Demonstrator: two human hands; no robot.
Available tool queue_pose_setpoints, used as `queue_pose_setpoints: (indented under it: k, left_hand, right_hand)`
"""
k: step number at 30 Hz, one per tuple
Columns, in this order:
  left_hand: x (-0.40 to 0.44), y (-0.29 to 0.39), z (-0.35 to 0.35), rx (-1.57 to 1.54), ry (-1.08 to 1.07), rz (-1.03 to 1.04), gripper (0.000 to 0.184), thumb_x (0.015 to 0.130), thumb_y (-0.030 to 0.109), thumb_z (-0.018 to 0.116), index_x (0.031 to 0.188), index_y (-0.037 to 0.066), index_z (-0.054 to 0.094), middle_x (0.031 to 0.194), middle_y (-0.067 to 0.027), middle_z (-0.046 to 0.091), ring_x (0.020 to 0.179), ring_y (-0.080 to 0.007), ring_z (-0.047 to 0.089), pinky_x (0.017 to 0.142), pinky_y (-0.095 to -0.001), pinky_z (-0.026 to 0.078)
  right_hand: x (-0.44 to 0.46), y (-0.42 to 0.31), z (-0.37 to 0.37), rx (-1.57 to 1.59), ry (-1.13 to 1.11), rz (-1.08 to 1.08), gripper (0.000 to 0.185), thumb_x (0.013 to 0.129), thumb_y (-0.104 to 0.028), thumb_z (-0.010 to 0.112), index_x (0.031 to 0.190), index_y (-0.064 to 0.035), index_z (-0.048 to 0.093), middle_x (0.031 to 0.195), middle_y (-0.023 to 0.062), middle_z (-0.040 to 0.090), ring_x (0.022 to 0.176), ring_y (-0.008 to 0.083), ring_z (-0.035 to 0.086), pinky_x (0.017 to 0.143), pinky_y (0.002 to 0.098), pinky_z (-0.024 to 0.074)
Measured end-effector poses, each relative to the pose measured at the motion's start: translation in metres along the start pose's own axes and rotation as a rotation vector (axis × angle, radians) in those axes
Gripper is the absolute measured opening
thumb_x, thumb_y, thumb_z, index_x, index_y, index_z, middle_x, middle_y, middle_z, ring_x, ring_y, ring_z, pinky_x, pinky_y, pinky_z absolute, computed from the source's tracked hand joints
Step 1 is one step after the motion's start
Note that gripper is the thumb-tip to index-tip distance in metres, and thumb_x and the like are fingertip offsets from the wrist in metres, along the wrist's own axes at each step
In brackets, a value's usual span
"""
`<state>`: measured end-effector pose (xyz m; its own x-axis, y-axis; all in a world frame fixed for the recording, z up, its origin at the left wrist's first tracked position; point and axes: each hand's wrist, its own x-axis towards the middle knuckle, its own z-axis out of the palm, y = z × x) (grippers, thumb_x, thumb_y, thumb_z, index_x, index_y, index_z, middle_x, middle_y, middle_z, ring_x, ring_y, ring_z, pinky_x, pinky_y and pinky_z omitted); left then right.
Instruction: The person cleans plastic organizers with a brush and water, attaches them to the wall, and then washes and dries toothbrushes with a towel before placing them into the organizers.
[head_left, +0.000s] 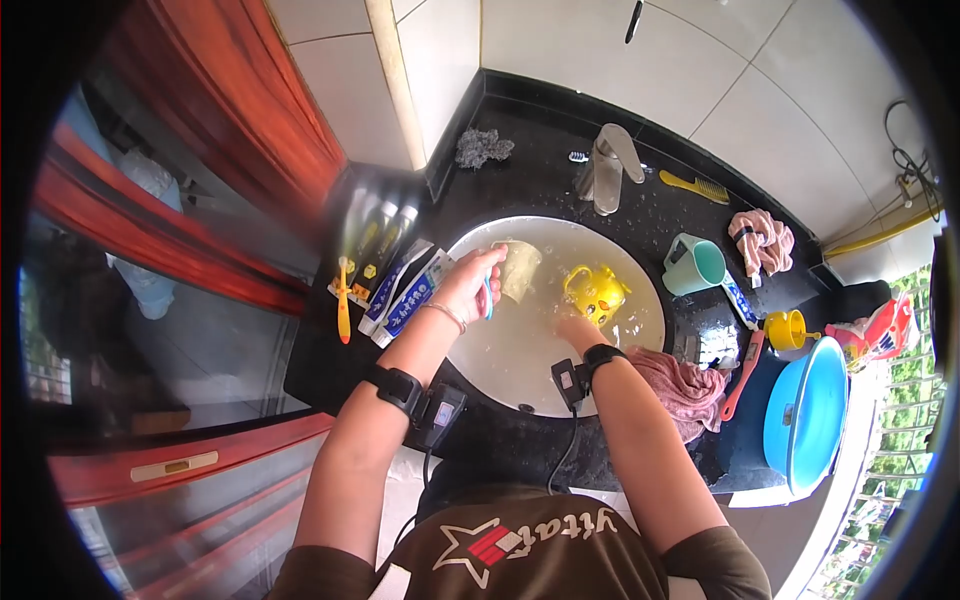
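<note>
A round white sink [490,372] holds cloudy water. At its left side my left hand [471,284] is closed around a blue-edged thing, perhaps a handle, that I cannot fully make out. Right beside those fingers a pale yellowish cup [519,270] lies tilted in the water. My right hand [578,330] dips into the water near the middle of the sink, its fingers hidden below the surface. Just above it floats a yellow cup with a face [597,294].
Behind the sink stands a faucet [606,170]. Toothpaste boxes [408,305] and bottles [385,232] sit at the left. To the right are a green cup [694,266], pink cloth [680,388], a red-handled brush [743,376] and a blue basin [806,415].
</note>
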<state>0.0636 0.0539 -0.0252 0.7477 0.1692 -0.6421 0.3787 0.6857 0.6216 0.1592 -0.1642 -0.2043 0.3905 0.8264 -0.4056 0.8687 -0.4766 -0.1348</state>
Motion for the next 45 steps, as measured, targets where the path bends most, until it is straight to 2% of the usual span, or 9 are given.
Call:
queue_pose_setpoints:
  k: [6,10,15,18,23,31,35,40,45]
  left_hand:
    - [0.001,-0.006,0.001,-0.015,-0.011,-0.018,0.021,0.077,0.023,0.068,0.078,0.014,0.048,0.063,0.0018,0.044,0.047,-0.0091,0.042,0.042,-0.025,0.035]
    - [0.001,-0.009,0.0,-0.022,-0.004,-0.031,0.02,0.077,0.024,0.068,0.078,0.015,0.05,0.062,0.0023,0.044,0.047,-0.0086,0.042,0.042,-0.0245,0.035]
    - [0.005,-0.012,0.001,-0.03,0.011,-0.043,0.021,0.077,0.024,0.068,0.077,0.015,0.05,0.061,0.0026,0.044,0.045,-0.0084,0.042,0.042,-0.0247,0.034]
    - [0.008,-0.011,0.002,-0.019,0.002,-0.023,0.016,0.082,0.025,0.063,0.079,0.013,0.053,0.059,0.0024,0.047,0.045,-0.0083,0.044,0.04,-0.022,0.034]
    - [0.01,-0.01,0.004,0.007,0.023,-0.028,0.016,0.082,0.025,0.063,0.078,0.013,0.052,0.059,0.0029,0.047,0.044,-0.0078,0.044,0.04,-0.0217,0.034]
    - [0.01,-0.01,0.0,-0.025,0.037,-0.034,0.018,0.081,0.026,0.064,0.081,0.013,0.052,0.06,0.0022,0.046,0.045,-0.0088,0.044,0.041,-0.0229,0.035]
    - [0.01,-0.012,-0.008,-0.046,0.065,-0.048,0.022,0.08,0.028,0.066,0.083,0.012,0.051,0.061,0.0014,0.045,0.046,-0.0093,0.044,0.041,-0.0235,0.035]
    - [0.02,-0.022,-0.015,-0.084,0.075,-0.056,0.03,0.075,0.033,0.072,0.081,0.015,0.049,0.065,0.0016,0.044,0.047,-0.0104,0.043,0.044,-0.0256,0.036]
    - [0.028,-0.02,-0.004,-0.132,-0.036,-0.019,0.021,0.078,0.026,0.067,0.088,0.012,0.054,0.075,-0.0005,0.05,0.067,-0.0122,0.049,0.058,-0.0274,0.042]
  right_hand:
    - [0.003,-0.011,-0.014,0.224,0.08,0.243,0.026,0.082,-0.013,0.049,0.105,-0.0067,0.06,0.104,0.0152,0.06,0.099,0.0284,0.057,0.083,0.0381,0.0449]
    - [-0.001,-0.001,0.011,0.263,0.134,0.231,0.025,0.083,-0.011,0.048,0.102,-0.0057,0.063,0.102,0.0161,0.061,0.1,0.0288,0.057,0.08,0.0375,0.0481]
    - [-0.018,-0.026,-0.066,0.997,0.117,0.479,0.036,0.084,-0.021,0.045,0.111,-0.0008,0.057,0.126,0.0176,0.047,0.116,0.0289,0.045,0.098,0.0363,0.0361]
    - [-0.006,-0.027,-0.079,1.203,0.152,0.559,0.034,0.085,-0.02,0.045,0.111,-0.0017,0.057,0.122,0.0167,0.05,0.114,0.0289,0.047,0.095,0.0369,0.0381]
    - [0.013,-0.025,-0.076,0.975,0.157,0.569,0.03,0.086,-0.019,0.046,0.109,-0.0032,0.057,0.116,0.0151,0.054,0.109,0.0288,0.051,0.091,0.0379,0.0416]
    - [0.043,-0.022,-0.056,0.211,0.043,0.447,0.027,0.087,-0.016,0.047,0.108,-0.0041,0.058,0.111,0.0132,0.058,0.105,0.0279,0.055,0.085,0.0396,0.0468]
    - [0.029,-0.026,-0.067,0.382,0.123,0.591,0.026,0.085,-0.016,0.05,0.106,-0.0039,0.061,0.111,0.0107,0.059,0.101,0.0275,0.057,0.086,0.0363,0.046]
    - [0.044,-0.026,-0.059,1.267,0.581,0.975,0.025,0.084,-0.011,0.048,0.104,-0.0016,0.06,0.105,0.0168,0.059,0.1,0.0282,0.057,0.079,0.0354,0.0477]
    - [0.022,-0.035,-0.116,0.919,0.219,0.542,0.03,0.089,-0.019,0.046,0.112,-0.0031,0.054,0.107,0.0133,0.058,0.097,0.0248,0.058,0.08,0.0343,0.0464]
